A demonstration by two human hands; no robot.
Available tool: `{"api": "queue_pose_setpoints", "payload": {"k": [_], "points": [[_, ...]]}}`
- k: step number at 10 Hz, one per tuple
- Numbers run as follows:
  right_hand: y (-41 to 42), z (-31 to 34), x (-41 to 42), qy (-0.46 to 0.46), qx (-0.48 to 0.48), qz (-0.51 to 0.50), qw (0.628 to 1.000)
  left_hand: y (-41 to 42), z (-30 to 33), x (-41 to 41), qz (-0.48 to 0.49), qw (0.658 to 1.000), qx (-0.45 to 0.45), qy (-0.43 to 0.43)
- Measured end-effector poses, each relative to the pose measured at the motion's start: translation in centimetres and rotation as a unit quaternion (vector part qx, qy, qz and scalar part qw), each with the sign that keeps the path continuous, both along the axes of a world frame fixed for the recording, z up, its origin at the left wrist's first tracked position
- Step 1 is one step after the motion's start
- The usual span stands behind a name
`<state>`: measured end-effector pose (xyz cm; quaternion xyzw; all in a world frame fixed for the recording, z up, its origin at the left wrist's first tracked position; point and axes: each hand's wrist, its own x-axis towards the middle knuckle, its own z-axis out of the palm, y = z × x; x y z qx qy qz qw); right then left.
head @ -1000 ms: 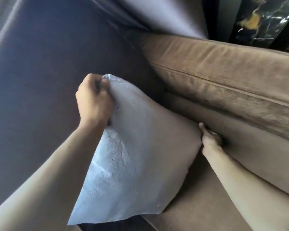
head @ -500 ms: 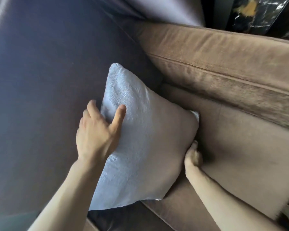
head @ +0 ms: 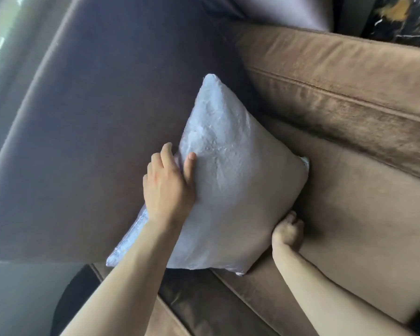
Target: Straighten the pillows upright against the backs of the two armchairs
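Observation:
A pale blue-white square pillow (head: 235, 190) stands on one edge on the brown seat (head: 364, 229) of an armchair. It leans against the dark purple-brown chair back (head: 102, 122). My left hand (head: 167, 187) holds the pillow's left edge, thumb on the front face and fingers behind it. My right hand (head: 287, 232) is curled against the pillow's lower right edge, where it meets the seat. Only this one armchair and this one pillow are in view.
A thick brown padded armrest (head: 337, 88) runs along the far side of the seat. Behind it is a black marble surface with gold veins (head: 398, 18). A dark round object (head: 66, 301) lies at the lower left, beside the chair's front.
My left hand slid down from the pillow's top corner to its left edge. My right hand moved from the right corner to the lower edge. The pillow now sits closer against the chair back.

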<state>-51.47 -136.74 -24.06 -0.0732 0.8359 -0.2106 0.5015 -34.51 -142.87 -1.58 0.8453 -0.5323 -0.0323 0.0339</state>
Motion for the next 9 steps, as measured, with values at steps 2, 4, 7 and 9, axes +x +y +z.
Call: {"api": "queue_pose_setpoints", "payload": {"k": [2,4,7,9], "points": [[1.1,6.9,1.1,0.027,-0.299,0.175,0.938,9.3,-0.7,0.6,-0.182,0.969,0.099,-0.131],[0.8,7.1,-1.9,0.046,-0.188,0.397,0.897,11.9,1.4,5.0,-0.105,0.965,0.206,-0.124],[2.9,21.5,-1.2,0.088,-0.151,0.646,0.743,22.4,8.0,5.2,0.099,0.963,0.251,0.012],[6.1,30.4,2.7,0.179,-0.174,0.733,0.633,30.9,11.9,5.8,0.144,0.959,0.207,0.131]]}}
